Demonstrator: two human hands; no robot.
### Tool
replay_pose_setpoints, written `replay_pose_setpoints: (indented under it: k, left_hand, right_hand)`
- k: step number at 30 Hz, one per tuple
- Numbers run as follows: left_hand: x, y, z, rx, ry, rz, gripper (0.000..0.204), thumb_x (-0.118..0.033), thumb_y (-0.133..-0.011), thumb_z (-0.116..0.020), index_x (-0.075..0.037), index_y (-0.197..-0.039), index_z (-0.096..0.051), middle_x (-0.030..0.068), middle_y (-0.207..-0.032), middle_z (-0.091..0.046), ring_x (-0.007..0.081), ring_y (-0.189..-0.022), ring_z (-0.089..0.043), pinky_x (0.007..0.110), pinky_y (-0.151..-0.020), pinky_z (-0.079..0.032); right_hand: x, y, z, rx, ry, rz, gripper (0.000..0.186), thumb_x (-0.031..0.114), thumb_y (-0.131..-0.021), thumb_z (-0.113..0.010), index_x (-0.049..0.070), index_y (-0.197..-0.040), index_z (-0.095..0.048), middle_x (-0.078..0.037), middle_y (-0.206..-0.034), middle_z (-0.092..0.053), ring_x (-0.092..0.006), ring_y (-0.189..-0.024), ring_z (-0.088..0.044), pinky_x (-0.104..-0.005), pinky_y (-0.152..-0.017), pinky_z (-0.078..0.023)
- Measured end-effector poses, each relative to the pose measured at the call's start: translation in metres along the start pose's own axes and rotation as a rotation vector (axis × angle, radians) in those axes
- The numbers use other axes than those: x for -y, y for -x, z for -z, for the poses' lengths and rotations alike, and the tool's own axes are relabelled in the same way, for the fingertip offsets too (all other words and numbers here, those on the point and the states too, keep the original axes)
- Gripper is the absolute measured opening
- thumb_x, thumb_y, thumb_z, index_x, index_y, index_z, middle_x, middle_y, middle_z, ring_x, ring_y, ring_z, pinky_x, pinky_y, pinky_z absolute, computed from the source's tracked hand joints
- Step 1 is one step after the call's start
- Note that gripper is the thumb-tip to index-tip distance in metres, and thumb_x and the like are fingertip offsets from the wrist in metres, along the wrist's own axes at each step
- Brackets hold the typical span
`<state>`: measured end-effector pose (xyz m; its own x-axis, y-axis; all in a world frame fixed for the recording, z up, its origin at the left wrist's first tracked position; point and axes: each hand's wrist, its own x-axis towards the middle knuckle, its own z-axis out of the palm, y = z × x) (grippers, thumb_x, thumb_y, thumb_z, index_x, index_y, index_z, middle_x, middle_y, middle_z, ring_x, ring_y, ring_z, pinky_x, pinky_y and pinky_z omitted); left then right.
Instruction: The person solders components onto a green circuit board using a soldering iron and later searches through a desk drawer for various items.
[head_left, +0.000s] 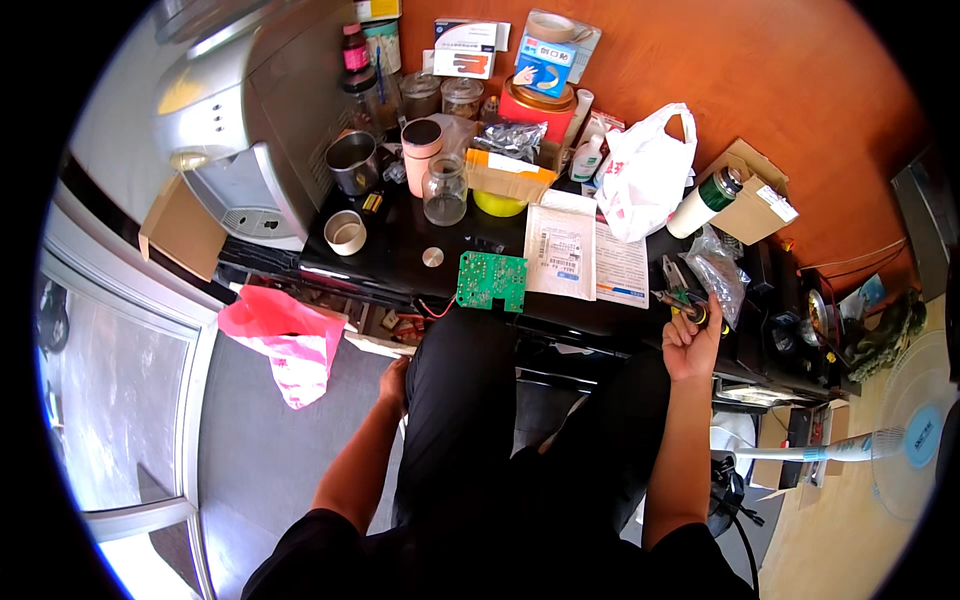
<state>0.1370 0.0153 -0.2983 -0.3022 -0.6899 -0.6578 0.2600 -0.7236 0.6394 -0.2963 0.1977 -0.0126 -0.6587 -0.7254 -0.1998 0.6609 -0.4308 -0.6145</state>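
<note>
My right hand is at the table's front right edge, its index finger stretched out and the other fingers curled at the dark, yellow-marked handles of a pair of pliers. The pliers' jaws point away from me over the table. Beside them lies a crumpled clear plastic bag. My left hand hangs low beside my left knee, close to an open drawer; its fingers are mostly hidden. A green circuit board with a red wire lies at the table's front edge, touched by neither hand.
A padded envelope and a printed sheet lie right of the board. Behind stand a glass jar, a pink tumbler, a white carrier bag and a flask. A water dispenser rises at left; a fan stands right.
</note>
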Motion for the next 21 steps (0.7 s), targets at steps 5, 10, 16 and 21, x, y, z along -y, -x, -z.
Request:
replay_pose_setpoints:
  k: [5,10,16,21]
  left_hand:
    - [0.005,0.007,0.007,-0.026,-0.391,-0.198,0.029,-0.017,-0.094,-0.050,0.000,-0.113,-0.064,0.0107,-0.100,-0.069,0.0206,-0.085,-0.067,0.031,-0.079,-0.053]
    - [-0.003,0.020,0.012,-0.165,-0.425,-0.191,0.032,-0.012,-0.090,-0.058,0.002,-0.118,-0.065,0.0095,-0.098,-0.070,0.0182,-0.084,-0.066,0.030,-0.076,-0.053]
    - [-0.040,0.058,0.001,-0.229,-0.477,-0.440,0.025,-0.009,-0.092,-0.055,0.003,-0.112,-0.064,0.0100,-0.090,-0.068,0.0158,-0.075,-0.065,0.029,-0.067,-0.053]
    - [-0.098,0.120,-0.067,-0.187,-0.590,-0.859,0.018,-0.006,-0.094,-0.058,0.001,-0.110,-0.062,0.0051,-0.082,-0.063,0.0121,-0.071,-0.061,0.025,-0.066,-0.050]
  right_hand:
    - [0.007,0.005,0.005,-0.016,-0.006,0.029,0.032,0.039,-0.097,-0.058,0.015,-0.076,-0.061,0.004,-0.052,-0.036,-0.0065,-0.044,-0.033,-0.0218,-0.042,-0.025]
    - [0.014,0.004,0.015,-0.022,-0.059,0.028,0.032,0.039,-0.097,-0.058,0.016,-0.075,-0.061,0.004,-0.051,-0.036,-0.0069,-0.043,-0.032,-0.0220,-0.042,-0.024]
    - [0.020,0.009,0.017,-0.063,-0.088,0.035,0.032,0.038,-0.097,-0.058,0.017,-0.073,-0.056,0.004,-0.052,-0.037,-0.0067,-0.042,-0.032,-0.0222,-0.041,-0.024]
    - [0.029,0.013,0.017,-0.050,-0.107,0.056,0.033,0.037,-0.097,-0.058,0.016,-0.071,-0.055,0.004,-0.052,-0.038,-0.0073,-0.041,-0.031,-0.0224,-0.041,-0.023]
